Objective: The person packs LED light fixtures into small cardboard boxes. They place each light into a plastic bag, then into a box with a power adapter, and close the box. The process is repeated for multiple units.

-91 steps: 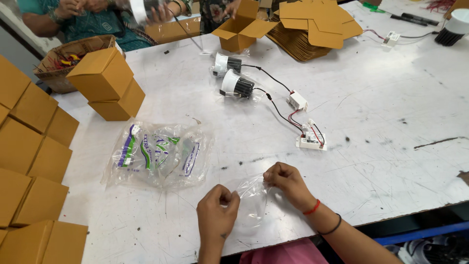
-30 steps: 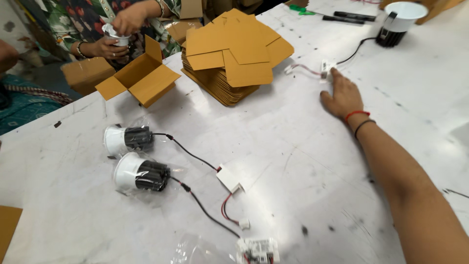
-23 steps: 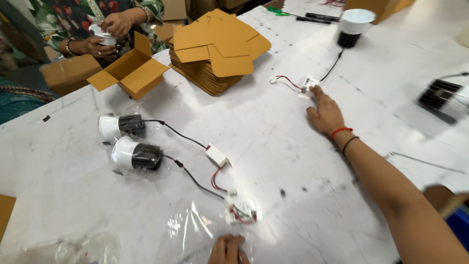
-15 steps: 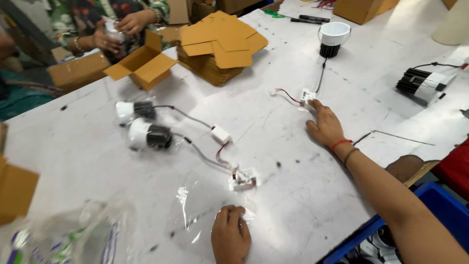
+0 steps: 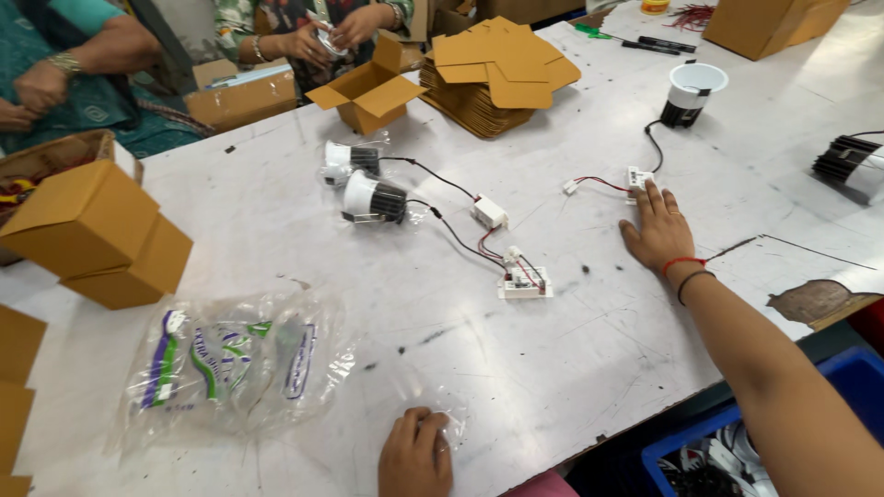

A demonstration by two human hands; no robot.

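Right hand (image 5: 657, 231) lay flat on the white table (image 5: 571, 368), fingers spread, gripping nothing; fingertips touched a small white driver box (image 5: 638, 177) wired by black cable to a white downlight (image 5: 690, 93) further out. Left hand (image 5: 416, 455) rested curled at the near table edge, pinning a clear plastic bag (image 5: 442, 419); grip not discernible. Two more downlights (image 5: 364, 184) with drivers sat mid-table, well apart from both hands. Stack of clear bags (image 5: 230, 368) lay left.

You see a white connector block (image 5: 639, 178) with red wires (image 5: 599, 181) — on your right wrist, red and black bands (image 5: 682, 268); the table (image 5: 276, 230) is white.
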